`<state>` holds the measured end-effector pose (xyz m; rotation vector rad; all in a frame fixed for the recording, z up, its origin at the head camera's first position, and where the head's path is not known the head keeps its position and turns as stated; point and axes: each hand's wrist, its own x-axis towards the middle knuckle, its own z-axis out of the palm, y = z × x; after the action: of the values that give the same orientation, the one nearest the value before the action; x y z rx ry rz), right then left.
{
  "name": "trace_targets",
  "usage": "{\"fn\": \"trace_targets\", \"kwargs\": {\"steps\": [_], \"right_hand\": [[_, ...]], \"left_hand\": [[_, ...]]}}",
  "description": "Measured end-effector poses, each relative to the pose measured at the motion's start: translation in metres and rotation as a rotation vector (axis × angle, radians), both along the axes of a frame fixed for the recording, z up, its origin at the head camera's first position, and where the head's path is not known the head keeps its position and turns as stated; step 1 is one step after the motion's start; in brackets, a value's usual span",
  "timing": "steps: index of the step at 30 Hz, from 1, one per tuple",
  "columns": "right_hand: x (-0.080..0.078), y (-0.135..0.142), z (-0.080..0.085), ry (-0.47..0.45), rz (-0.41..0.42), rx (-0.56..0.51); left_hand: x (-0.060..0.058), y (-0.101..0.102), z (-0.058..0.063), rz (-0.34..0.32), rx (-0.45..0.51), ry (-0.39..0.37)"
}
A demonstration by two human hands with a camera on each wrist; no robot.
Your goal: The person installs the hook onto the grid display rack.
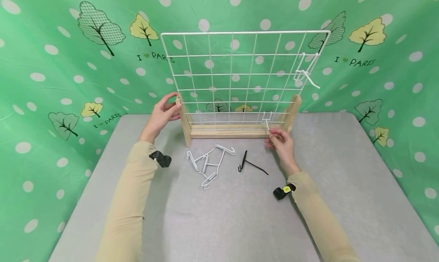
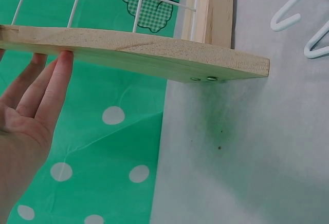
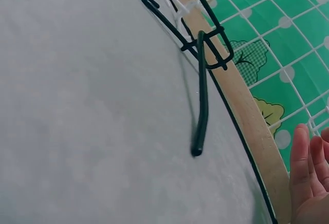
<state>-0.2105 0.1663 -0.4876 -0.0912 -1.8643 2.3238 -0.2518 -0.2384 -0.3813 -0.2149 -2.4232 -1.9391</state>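
A white wire grid panel [image 1: 233, 74] stands upright in a wooden stand [image 1: 229, 134]. My left hand [image 1: 165, 111] grips the top of the stand's left side post [image 1: 186, 121], thumb in front; in the left wrist view its straight fingertips lie against the post [image 2: 139, 49]. With my right hand [image 1: 282, 143] I pinch the prong of a white wire hook [image 1: 266, 121] low on the grid's right side. In the right wrist view that hand [image 3: 308, 183] shows only partly, at the edge. Another white hook [image 1: 303, 73] hangs at the grid's upper right.
Several white hooks [image 1: 210, 164] lie in a tangle on the grey tabletop [image 1: 219, 224] before the stand. To their right lies a dark hook [image 1: 244, 162], which the right wrist view shows close up. A green patterned cloth [image 1: 65, 82] hangs behind and at the sides.
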Motion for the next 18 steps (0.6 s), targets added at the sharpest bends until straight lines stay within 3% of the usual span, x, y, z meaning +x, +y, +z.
{"fn": "trace_targets", "kwargs": {"steps": [11, 18], "right_hand": [[0.012, 0.000, -0.007, -0.021, 0.051, 0.058], [0.014, 0.001, -0.004, -0.023, 0.075, 0.088]], "left_hand": [[0.001, 0.001, 0.000, 0.005, -0.016, 0.001], [0.002, 0.001, 0.000, 0.004, -0.018, 0.000]]}}
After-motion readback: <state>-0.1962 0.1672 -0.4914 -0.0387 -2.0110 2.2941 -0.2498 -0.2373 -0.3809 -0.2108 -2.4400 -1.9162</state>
